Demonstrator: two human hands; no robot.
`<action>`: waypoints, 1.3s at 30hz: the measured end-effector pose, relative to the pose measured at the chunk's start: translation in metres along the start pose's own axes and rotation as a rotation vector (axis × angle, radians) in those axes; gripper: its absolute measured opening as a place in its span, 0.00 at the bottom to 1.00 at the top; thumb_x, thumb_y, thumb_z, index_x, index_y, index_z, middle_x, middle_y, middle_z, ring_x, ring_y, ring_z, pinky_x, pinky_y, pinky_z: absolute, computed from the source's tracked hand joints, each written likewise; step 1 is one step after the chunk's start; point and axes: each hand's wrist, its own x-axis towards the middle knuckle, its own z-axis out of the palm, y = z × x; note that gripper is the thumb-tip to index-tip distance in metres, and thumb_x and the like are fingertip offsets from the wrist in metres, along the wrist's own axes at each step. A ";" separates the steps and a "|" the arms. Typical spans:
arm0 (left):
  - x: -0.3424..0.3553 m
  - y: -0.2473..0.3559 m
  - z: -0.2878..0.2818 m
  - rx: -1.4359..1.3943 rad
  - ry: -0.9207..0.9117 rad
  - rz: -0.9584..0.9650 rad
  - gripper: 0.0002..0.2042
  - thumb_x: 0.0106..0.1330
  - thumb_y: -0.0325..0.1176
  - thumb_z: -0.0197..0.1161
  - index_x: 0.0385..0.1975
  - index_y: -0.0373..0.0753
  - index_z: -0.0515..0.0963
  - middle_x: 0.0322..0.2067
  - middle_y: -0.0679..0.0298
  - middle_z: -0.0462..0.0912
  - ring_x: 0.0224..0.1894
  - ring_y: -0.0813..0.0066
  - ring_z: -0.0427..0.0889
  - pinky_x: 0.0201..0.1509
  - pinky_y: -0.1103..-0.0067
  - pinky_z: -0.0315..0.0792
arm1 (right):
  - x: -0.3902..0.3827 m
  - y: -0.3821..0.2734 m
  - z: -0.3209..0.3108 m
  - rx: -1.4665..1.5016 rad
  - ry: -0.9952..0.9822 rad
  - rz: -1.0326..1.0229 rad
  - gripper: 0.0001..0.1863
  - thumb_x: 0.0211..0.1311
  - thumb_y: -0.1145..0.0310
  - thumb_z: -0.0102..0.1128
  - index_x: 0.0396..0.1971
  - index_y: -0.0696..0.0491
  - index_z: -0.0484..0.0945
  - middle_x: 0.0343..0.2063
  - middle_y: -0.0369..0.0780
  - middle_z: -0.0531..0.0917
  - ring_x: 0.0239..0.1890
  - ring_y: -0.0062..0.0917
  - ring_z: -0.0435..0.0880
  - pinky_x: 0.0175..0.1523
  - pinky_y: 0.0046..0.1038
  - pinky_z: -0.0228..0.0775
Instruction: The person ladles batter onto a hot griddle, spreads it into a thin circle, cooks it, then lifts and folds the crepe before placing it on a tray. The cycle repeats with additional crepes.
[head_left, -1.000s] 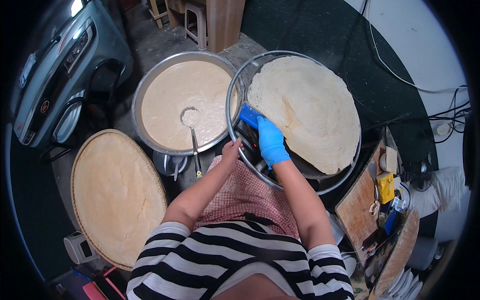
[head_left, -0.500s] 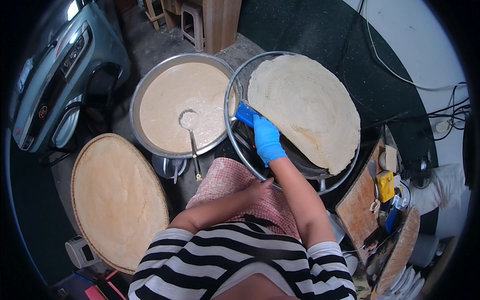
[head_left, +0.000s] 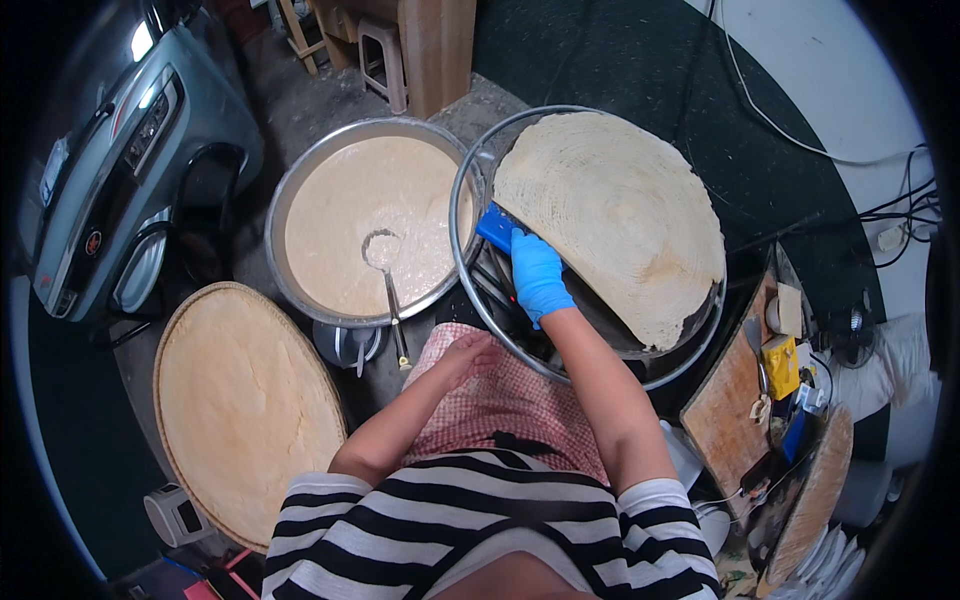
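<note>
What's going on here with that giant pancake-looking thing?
The right hand, in a thin blue glove, grips a blue block-shaped tool at the left edge of a huge round pale sheet. The sheet lies over a round dark plate inside a grey metal hoop, leaving part uncovered. The bare left hand is before a pink checked fabric apron. Nearby, a metal ladle sits in a round metal basin of beige liquid.
</note>
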 end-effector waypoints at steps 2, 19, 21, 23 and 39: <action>-0.001 -0.001 -0.002 0.039 -0.022 0.048 0.12 0.65 0.37 0.54 0.45 0.39 0.70 0.37 0.60 0.78 0.37 0.70 0.80 0.41 0.76 0.76 | 0.001 0.004 0.007 -0.007 0.036 -0.005 0.09 0.58 0.72 0.45 0.36 0.55 0.73 0.26 0.46 0.79 0.30 0.38 0.80 0.34 0.37 0.73; -0.001 0.002 0.003 0.091 0.009 0.027 0.17 0.64 0.33 0.55 0.50 0.37 0.65 0.39 0.56 0.76 0.39 0.67 0.79 0.42 0.74 0.77 | 0.024 0.061 0.029 -0.143 0.344 0.116 0.12 0.58 0.70 0.46 0.39 0.55 0.75 0.40 0.50 0.77 0.43 0.42 0.77 0.50 0.39 0.68; -0.001 0.001 0.002 0.067 0.000 0.024 0.16 0.64 0.33 0.55 0.50 0.36 0.65 0.39 0.55 0.76 0.39 0.66 0.79 0.42 0.74 0.77 | 0.028 0.067 0.031 -0.166 0.315 0.111 0.11 0.58 0.71 0.46 0.38 0.56 0.75 0.40 0.50 0.78 0.42 0.42 0.78 0.50 0.39 0.68; 0.000 0.000 0.000 0.070 -0.008 0.037 0.16 0.64 0.32 0.54 0.50 0.36 0.65 0.39 0.55 0.76 0.39 0.66 0.79 0.42 0.73 0.77 | 0.031 0.072 0.033 -0.163 0.259 0.129 0.11 0.58 0.71 0.46 0.38 0.55 0.75 0.39 0.50 0.78 0.41 0.42 0.78 0.49 0.39 0.68; -0.001 0.000 -0.002 0.031 -0.036 0.047 0.14 0.65 0.30 0.53 0.50 0.36 0.66 0.41 0.56 0.77 0.39 0.67 0.79 0.42 0.75 0.77 | 0.060 0.116 0.031 -0.057 0.416 0.243 0.15 0.59 0.65 0.44 0.37 0.57 0.76 0.39 0.51 0.78 0.42 0.44 0.76 0.50 0.40 0.65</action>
